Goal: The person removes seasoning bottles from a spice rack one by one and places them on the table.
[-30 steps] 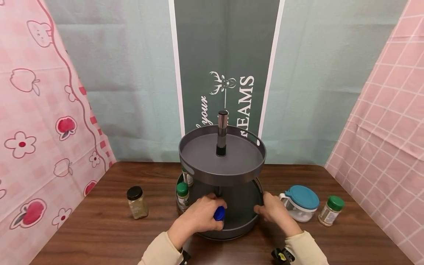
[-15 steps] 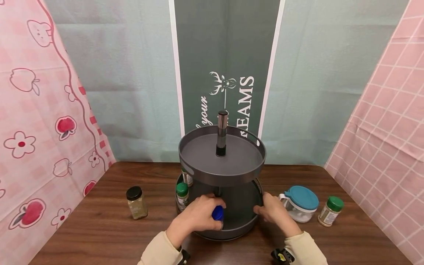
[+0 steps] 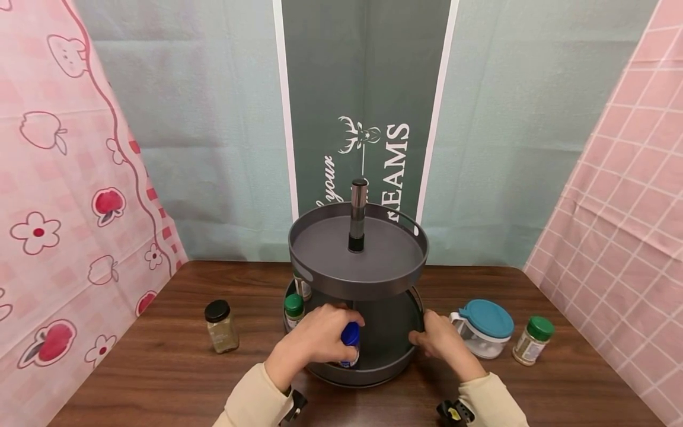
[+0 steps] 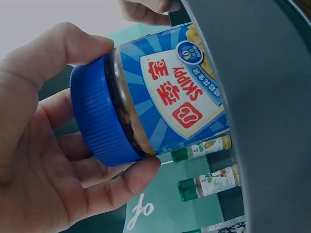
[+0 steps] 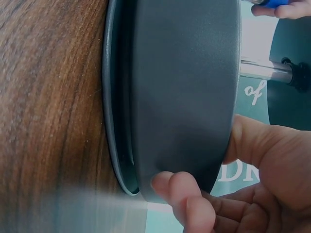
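Observation:
My left hand (image 3: 322, 335) grips a peanut butter jar (image 4: 170, 87) by its blue lid (image 4: 104, 111), thumb on one side and fingers on the other. The jar has a blue Skippy label and stands inside the lower tray (image 3: 384, 373) of a dark grey two-tier rotating organizer, near the front. At the right side of that tray, my right hand (image 3: 440, 338) holds the rim, with the thumb over the edge and fingers against the outer wall (image 5: 184, 97). Green-capped spice jars (image 3: 293, 305) stand in the lower tray to the left, partly hidden by my left hand.
Above the lower tray sits the upper tray (image 3: 325, 243), with a metal post (image 3: 358, 207) through it. A black-lidded spice jar (image 3: 221, 326) stands on the table to the left. To the right are a clear container with a teal lid (image 3: 487, 318) and a green-lidded jar (image 3: 533, 339).
My left hand and the peanut butter jar have shifted slightly left along the lower tray, and more of the label shows. My right hand stays on the rim.

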`<action>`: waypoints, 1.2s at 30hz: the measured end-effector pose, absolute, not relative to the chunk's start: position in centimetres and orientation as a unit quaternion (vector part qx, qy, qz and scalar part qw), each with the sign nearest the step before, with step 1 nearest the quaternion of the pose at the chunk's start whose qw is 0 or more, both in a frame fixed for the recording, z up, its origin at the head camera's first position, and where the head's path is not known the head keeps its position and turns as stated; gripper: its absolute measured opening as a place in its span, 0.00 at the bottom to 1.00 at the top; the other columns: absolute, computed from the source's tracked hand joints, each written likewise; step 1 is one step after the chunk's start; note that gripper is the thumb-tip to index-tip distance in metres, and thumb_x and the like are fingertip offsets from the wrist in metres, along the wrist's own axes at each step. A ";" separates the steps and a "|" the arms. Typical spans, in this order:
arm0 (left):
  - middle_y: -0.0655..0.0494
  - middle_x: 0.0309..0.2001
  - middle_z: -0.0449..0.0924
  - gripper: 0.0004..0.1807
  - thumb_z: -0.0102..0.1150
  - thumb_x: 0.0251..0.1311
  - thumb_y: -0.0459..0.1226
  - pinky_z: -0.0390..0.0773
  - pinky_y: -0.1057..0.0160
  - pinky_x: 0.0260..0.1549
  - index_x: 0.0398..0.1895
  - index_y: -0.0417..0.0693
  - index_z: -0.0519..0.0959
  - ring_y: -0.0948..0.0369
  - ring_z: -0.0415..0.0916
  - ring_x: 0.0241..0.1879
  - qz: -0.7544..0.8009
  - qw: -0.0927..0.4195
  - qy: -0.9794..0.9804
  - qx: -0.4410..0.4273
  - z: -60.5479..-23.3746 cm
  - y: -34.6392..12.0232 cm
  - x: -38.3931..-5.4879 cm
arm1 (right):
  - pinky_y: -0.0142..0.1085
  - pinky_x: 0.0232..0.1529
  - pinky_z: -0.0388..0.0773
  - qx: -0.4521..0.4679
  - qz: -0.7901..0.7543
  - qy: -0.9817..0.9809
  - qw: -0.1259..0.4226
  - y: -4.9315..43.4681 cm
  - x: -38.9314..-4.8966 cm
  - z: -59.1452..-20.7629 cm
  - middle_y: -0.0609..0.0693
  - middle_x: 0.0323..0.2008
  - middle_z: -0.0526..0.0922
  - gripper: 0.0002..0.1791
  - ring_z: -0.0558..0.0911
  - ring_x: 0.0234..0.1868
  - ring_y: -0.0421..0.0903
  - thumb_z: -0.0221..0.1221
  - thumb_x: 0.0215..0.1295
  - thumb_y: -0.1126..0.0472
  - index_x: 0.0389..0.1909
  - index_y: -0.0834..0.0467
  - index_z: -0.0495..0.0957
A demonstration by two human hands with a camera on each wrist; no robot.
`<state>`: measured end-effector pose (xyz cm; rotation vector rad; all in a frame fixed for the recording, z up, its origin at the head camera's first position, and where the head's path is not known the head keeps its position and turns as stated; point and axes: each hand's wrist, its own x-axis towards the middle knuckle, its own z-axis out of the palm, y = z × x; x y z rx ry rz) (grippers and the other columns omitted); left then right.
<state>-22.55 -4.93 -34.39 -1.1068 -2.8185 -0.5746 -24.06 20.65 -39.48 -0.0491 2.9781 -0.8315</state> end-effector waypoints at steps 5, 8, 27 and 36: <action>0.58 0.38 0.76 0.20 0.67 0.39 0.41 0.73 0.69 0.27 0.42 0.53 0.82 0.66 0.73 0.31 -0.184 0.035 -0.914 -0.360 -34.2 -5.0 -22.5 | 0.36 0.19 0.68 -0.017 -0.273 0.962 0.022 20.7 -24.0 -39.5 0.52 0.11 0.72 0.24 0.73 0.12 0.44 0.57 0.51 0.62 0.45 0.76 0.67; 0.58 0.39 0.76 0.20 0.67 0.40 0.41 0.73 0.69 0.27 0.42 0.54 0.82 0.66 0.73 0.32 -0.183 0.036 -0.913 -0.363 -34.0 -5.0 -22.5 | 0.36 0.18 0.68 -0.016 -0.275 0.961 0.020 20.7 -24.0 -39.5 0.52 0.10 0.72 0.24 0.73 0.11 0.44 0.57 0.51 0.62 0.44 0.76 0.68; 0.58 0.41 0.77 0.20 0.67 0.43 0.42 0.75 0.66 0.31 0.44 0.52 0.81 0.64 0.74 0.35 -0.190 0.022 -0.913 -0.362 -32.9 -5.2 -22.3 | 0.36 0.18 0.68 -0.016 -0.274 0.961 0.025 20.6 -24.0 -39.4 0.52 0.10 0.72 0.29 0.72 0.11 0.44 0.56 0.51 0.62 0.50 0.79 0.64; 0.58 0.39 0.77 0.19 0.67 0.42 0.42 0.75 0.67 0.29 0.42 0.52 0.81 0.65 0.74 0.34 -0.188 0.033 -0.913 -0.361 -32.6 -5.6 -22.0 | 0.36 0.18 0.68 -0.017 -0.272 0.962 0.024 20.6 -24.0 -39.6 0.52 0.11 0.72 0.28 0.72 0.12 0.44 0.56 0.51 0.62 0.49 0.78 0.65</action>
